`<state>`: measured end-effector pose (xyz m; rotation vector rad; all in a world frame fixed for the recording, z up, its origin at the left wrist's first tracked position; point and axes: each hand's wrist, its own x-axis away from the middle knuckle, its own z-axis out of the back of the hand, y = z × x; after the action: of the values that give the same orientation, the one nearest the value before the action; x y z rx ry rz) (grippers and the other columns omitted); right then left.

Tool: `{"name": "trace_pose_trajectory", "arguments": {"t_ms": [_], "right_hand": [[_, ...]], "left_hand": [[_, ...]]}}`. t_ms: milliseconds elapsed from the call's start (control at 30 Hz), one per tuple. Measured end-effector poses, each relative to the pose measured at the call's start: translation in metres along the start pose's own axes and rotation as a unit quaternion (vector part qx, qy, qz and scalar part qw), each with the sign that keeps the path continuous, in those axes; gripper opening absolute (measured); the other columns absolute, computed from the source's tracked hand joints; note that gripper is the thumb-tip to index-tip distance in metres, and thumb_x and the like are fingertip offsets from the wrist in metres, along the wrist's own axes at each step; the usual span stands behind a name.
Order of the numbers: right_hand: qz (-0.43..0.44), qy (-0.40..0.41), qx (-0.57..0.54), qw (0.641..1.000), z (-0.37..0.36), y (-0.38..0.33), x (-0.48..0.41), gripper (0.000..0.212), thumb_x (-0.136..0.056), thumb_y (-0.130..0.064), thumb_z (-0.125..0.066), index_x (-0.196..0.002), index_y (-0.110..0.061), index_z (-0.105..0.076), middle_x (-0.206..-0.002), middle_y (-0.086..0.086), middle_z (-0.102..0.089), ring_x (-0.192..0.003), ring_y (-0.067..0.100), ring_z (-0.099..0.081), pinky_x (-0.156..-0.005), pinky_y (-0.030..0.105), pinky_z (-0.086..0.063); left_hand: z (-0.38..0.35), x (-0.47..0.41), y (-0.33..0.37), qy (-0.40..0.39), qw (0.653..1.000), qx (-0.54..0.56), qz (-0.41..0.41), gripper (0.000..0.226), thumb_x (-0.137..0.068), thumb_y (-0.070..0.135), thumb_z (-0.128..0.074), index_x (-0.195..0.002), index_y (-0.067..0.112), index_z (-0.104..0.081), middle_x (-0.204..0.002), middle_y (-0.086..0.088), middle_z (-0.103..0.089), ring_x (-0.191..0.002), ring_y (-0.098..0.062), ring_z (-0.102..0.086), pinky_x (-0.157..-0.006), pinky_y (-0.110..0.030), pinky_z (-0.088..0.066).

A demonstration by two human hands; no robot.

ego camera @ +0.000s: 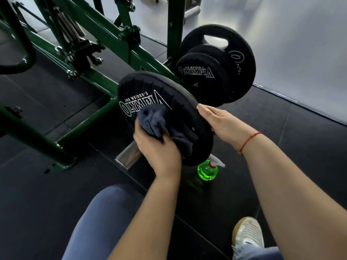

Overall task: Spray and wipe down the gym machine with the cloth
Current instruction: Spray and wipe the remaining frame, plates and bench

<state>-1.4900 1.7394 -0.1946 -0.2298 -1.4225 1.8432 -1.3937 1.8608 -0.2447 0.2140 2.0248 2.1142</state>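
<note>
Firstly, left hand [157,149]: clutched the bunched grey cloth [152,119], pressing it against the lettered face of the front weight plate [150,85].
Right hand [223,122]: fingers curled over that plate's rim.
Spray bottle [207,170]: green, standing on the black floor [56,184] just under the plate.
Gym machine [105,32]: green frame behind, more plates [197,72] racked beside it.

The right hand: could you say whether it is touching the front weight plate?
Touching. The head view shows the right hand gripping the rim of the front weight plate.
</note>
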Motion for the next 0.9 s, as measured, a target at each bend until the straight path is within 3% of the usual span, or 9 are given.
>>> {"name": "trace_pose_trajectory", "arguments": {"t_ms": [100,267,367,533,633,700,767,833,900], "right_hand": [[0.003,0.002,-0.015,1.000,-0.001,0.000,0.002,0.039,-0.099,-0.053,-0.044,-0.130,-0.036,-0.061,-0.114,-0.016,-0.071,-0.107,0.000,-0.064,-0.088,0.013,-0.046],[-0.007,0.026,-0.039,0.999,-0.006,0.002,0.000,0.050,-0.095,-0.058,-0.049,-0.133,-0.027,-0.062,-0.120,-0.007,-0.070,-0.114,0.009,-0.064,-0.107,0.031,-0.046],[-0.007,0.027,-0.063,0.998,-0.008,0.003,0.001,0.049,-0.096,-0.056,-0.049,-0.130,-0.023,-0.064,-0.111,-0.007,-0.074,-0.105,0.008,-0.068,-0.100,0.029,-0.050],[-0.016,0.063,-0.082,0.994,-0.017,0.002,0.006,0.040,-0.099,-0.052,-0.046,-0.097,-0.022,-0.072,-0.081,0.000,-0.072,-0.076,0.012,-0.068,-0.079,0.025,-0.055],[-0.019,0.099,-0.080,0.992,-0.024,0.003,0.006,0.042,-0.100,-0.053,-0.043,-0.100,-0.021,-0.070,-0.078,-0.007,-0.072,-0.075,0.005,-0.067,-0.079,0.021,-0.054],[-0.028,0.120,-0.064,0.990,-0.033,0.000,0.009,0.055,-0.096,-0.065,-0.041,-0.115,-0.021,-0.068,-0.097,-0.010,-0.074,-0.095,0.003,-0.067,-0.098,0.027,-0.049],[-0.036,0.140,-0.074,0.987,-0.042,-0.001,0.011,0.075,-0.086,-0.080,-0.038,-0.136,-0.029,-0.058,-0.132,-0.008,-0.064,-0.126,0.010,-0.056,-0.114,0.039,-0.037],[-0.065,0.149,-0.074,0.984,-0.046,-0.007,0.013,0.072,-0.089,-0.078,-0.034,-0.147,-0.036,-0.044,-0.150,-0.010,-0.047,-0.140,0.012,-0.039,-0.120,0.041,-0.026],[-0.126,0.142,-0.090,0.978,-0.044,-0.011,0.016,0.064,-0.094,-0.072,-0.036,-0.148,-0.039,-0.041,-0.154,-0.010,-0.041,-0.142,0.016,-0.035,-0.119,0.046,-0.025]], "left_hand": [[-0.001,-0.024,0.014,-0.003,0.999,-0.023,-0.040,0.065,-0.091,0.000,-0.062,-0.150,0.013,-0.037,-0.137,-0.003,-0.044,-0.134,-0.019,-0.042,-0.113,-0.024,-0.031],[-0.011,-0.010,-0.007,-0.019,0.995,-0.081,-0.056,0.067,-0.091,-0.002,-0.055,-0.153,0.009,-0.031,-0.145,-0.014,-0.040,-0.134,-0.028,-0.038,-0.110,-0.025,-0.025],[-0.013,0.009,-0.025,-0.026,0.992,-0.112,-0.044,0.064,-0.092,0.000,-0.057,-0.152,0.008,-0.034,-0.147,-0.015,-0.040,-0.135,-0.029,-0.037,-0.109,-0.024,-0.022],[-0.015,0.051,-0.047,-0.064,0.987,-0.105,0.105,0.071,-0.088,-0.006,-0.056,-0.153,0.011,-0.032,-0.147,-0.012,-0.039,-0.136,-0.030,-0.038,-0.112,-0.037,-0.032],[-0.017,0.058,-0.054,-0.065,0.982,-0.061,0.168,0.075,-0.087,-0.009,-0.057,-0.153,0.014,-0.030,-0.146,-0.011,-0.040,-0.138,-0.030,-0.040,-0.115,-0.040,-0.034],[-0.018,0.056,-0.054,-0.059,0.978,-0.044,0.194,0.074,-0.088,-0.009,-0.057,-0.153,0.013,-0.030,-0.146,-0.012,-0.039,-0.138,-0.032,-0.040,-0.113,-0.038,-0.033],[-0.017,0.056,-0.049,-0.060,0.978,-0.015,0.197,0.071,-0.088,-0.008,-0.056,-0.152,0.013,-0.032,-0.145,-0.011,-0.039,-0.138,-0.030,-0.040,-0.112,-0.032,-0.033],[-0.014,0.060,-0.044,-0.067,0.981,0.036,0.178,0.068,-0.090,-0.006,-0.058,-0.150,0.014,-0.035,-0.141,-0.005,-0.041,-0.137,-0.022,-0.042,-0.110,-0.025,-0.032],[-0.011,0.068,-0.039,-0.095,0.982,0.092,0.138,0.066,-0.090,-0.002,-0.061,-0.148,0.018,-0.037,-0.137,0.002,-0.043,-0.136,-0.014,-0.044,-0.115,-0.029,-0.036]]}}
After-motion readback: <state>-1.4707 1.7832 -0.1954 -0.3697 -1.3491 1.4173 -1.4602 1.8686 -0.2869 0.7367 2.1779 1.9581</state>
